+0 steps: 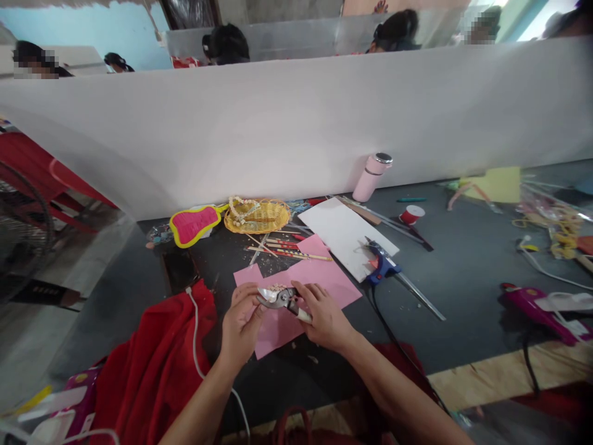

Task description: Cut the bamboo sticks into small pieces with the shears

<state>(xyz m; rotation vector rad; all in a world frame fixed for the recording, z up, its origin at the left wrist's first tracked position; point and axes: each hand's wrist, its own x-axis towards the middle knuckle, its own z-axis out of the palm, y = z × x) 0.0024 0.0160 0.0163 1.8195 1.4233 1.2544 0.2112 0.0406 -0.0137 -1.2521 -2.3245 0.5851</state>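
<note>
My right hand (327, 316) is closed around the white handle of a pair of pruning shears (283, 299), whose metal jaws point left. The fingers of my left hand (241, 321) pinch a small, shiny, whitish piece (267, 294) at the jaws; what it is I cannot make out. Small pale pink bits (278, 287) show just behind the blades. Below both hands lies pink paper (282, 334) on the dark table. Sticks with red wrapping (282, 246) lie a little beyond it.
A yellow wicker basket (259, 217) holds a bead string. To the right are a white board (343, 225), a blue glue gun (383, 267) with a cable, a red spool (411, 215) and a pink flask (371, 178). Red cloth (162, 358) lies left. A white partition (278, 130) stands behind.
</note>
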